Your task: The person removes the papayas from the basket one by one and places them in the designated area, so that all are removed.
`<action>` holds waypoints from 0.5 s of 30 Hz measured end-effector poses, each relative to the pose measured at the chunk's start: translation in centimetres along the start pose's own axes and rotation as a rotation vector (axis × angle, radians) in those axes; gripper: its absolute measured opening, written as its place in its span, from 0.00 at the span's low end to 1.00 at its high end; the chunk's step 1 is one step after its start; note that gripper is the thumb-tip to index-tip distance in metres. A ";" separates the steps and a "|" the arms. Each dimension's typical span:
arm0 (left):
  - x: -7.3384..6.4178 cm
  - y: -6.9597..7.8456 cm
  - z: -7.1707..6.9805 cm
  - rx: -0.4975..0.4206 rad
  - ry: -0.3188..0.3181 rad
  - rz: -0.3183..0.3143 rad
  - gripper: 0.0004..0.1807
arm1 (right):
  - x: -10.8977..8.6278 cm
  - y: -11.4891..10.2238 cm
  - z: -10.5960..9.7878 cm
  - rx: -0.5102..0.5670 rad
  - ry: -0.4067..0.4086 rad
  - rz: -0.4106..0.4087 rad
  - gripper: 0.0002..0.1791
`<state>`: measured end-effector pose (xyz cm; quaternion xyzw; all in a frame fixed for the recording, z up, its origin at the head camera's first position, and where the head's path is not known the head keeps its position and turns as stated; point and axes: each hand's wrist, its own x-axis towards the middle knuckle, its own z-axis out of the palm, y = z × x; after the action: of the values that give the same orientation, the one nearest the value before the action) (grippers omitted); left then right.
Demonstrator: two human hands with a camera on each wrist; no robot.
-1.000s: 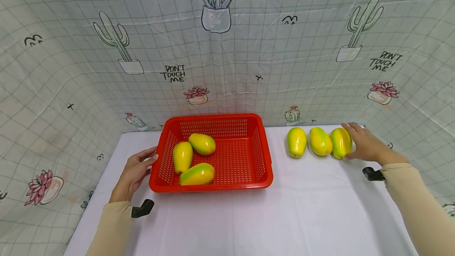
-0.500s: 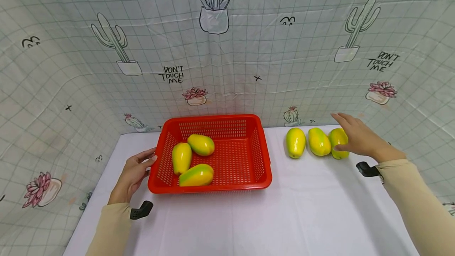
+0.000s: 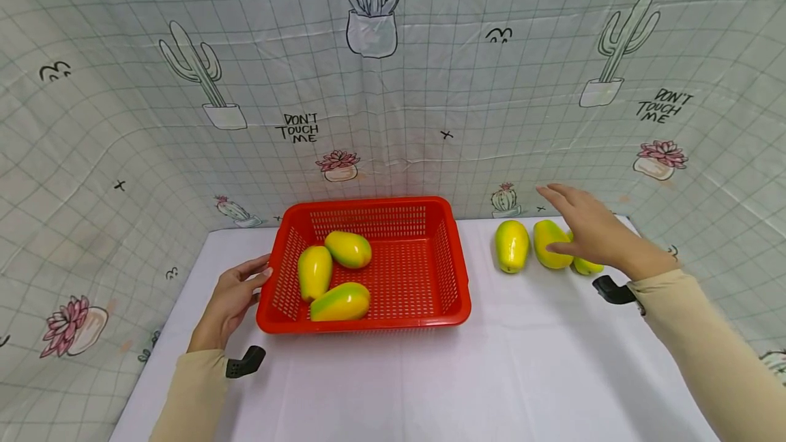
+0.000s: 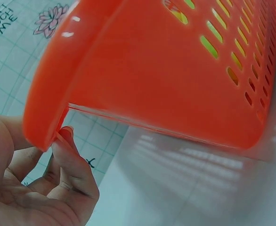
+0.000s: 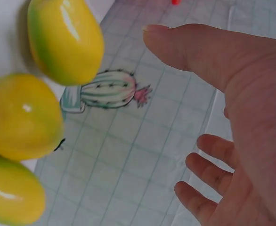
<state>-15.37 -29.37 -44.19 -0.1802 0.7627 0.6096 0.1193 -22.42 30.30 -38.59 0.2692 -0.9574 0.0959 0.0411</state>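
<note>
A red plastic basket (image 3: pixel 402 322) holds three yellow-green mangoes: an upper mango (image 3: pixel 348 249), a left mango (image 3: pixel 315 273) and a lower mango (image 3: pixel 340 302). At its left side my left hand (image 3: pixel 230 302) pinches the rim; the left wrist view has the fingers (image 4: pixel 74 172) curled under the basket edge. Three more mangoes lie in a row to the right: a left one (image 3: pixel 512 246), a middle one (image 3: pixel 550 244) and a right one (image 3: pixel 587 267), partly hidden by my right hand (image 3: pixel 592 230). That hand hovers over the row, thumb and fingers spread, holding nothing.
A white cloth (image 3: pixel 393 387) covers the table. Behind and at both sides hangs a grid-patterned curtain (image 3: pixel 393 101) with cactus drawings, close to the basket's back rim and the mango row. A black wrist camera (image 3: pixel 245 362) sits at each cuff.
My right hand has lifted off the rightmost mango and moved left, toward the middle mango, with nothing in it. My left hand and the basket have stayed in place.
</note>
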 end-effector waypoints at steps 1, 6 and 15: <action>0.0 0.0 0.0 0.000 0.000 0.000 0.34 | 0.1 -0.3 0.0 -0.002 0.008 -0.013 0.59; 0.0 0.1 0.1 0.001 0.002 0.003 0.34 | 0.8 -1.9 -0.1 0.007 0.056 -0.101 0.58; -0.1 0.1 0.1 0.002 0.003 -0.003 0.34 | 2.8 -6.0 0.3 0.037 0.026 -0.198 0.57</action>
<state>-15.35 -29.29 -44.11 -0.1822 0.7631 0.6086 0.1192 -21.67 23.82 -37.58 0.3618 -0.9236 0.1124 0.0577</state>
